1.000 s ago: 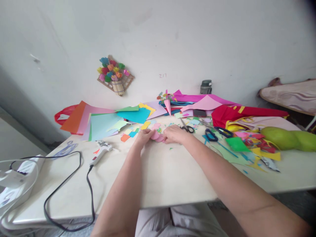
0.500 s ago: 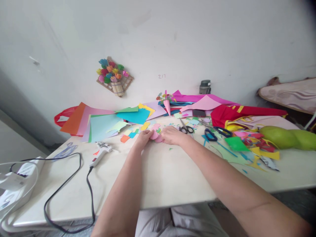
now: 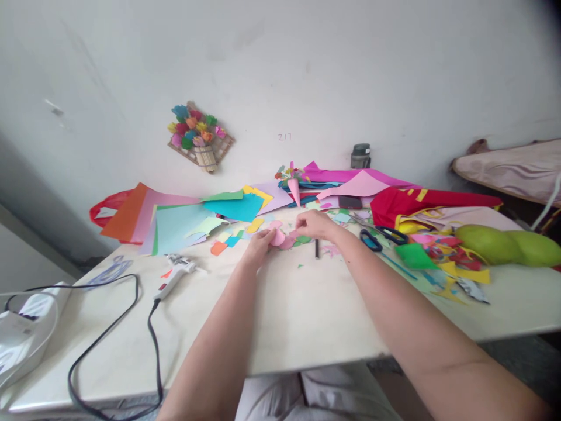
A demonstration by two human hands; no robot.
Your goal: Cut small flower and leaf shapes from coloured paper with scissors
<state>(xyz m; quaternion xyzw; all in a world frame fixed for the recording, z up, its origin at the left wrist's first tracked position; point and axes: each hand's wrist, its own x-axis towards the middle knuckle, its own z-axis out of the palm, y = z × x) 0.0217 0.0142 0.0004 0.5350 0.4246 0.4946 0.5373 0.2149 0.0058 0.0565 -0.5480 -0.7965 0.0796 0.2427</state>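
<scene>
My left hand (image 3: 262,244) is closed in a pinch on the edge of a rounded pink paper piece (image 3: 277,237). More pink paper pieces (image 3: 287,241) lie just right of it, with bits of green among them. To the right, my right hand (image 3: 313,224) hovers with its fingers bent together; whatever they hold, if anything, is hidden. Below that hand is a short black stick-shaped thing (image 3: 317,248), perhaps a pen. Beyond both hands, a pink paper cone (image 3: 294,192) holds small colourful paper flowers.
A glue gun (image 3: 175,277) with a black cord lies left, near a white power strip (image 3: 39,318). Coloured paper sheets (image 3: 179,225) spread behind. Blue-handled scissors (image 3: 372,240), paper scraps (image 3: 416,256) and a green cushion-like object (image 3: 508,244) occupy the right side.
My right hand has lifted up and away from my left hand and the pink paper, uncovering the black stick-shaped thing. It now covers the small black scissors. My left hand stays on pink paper.
</scene>
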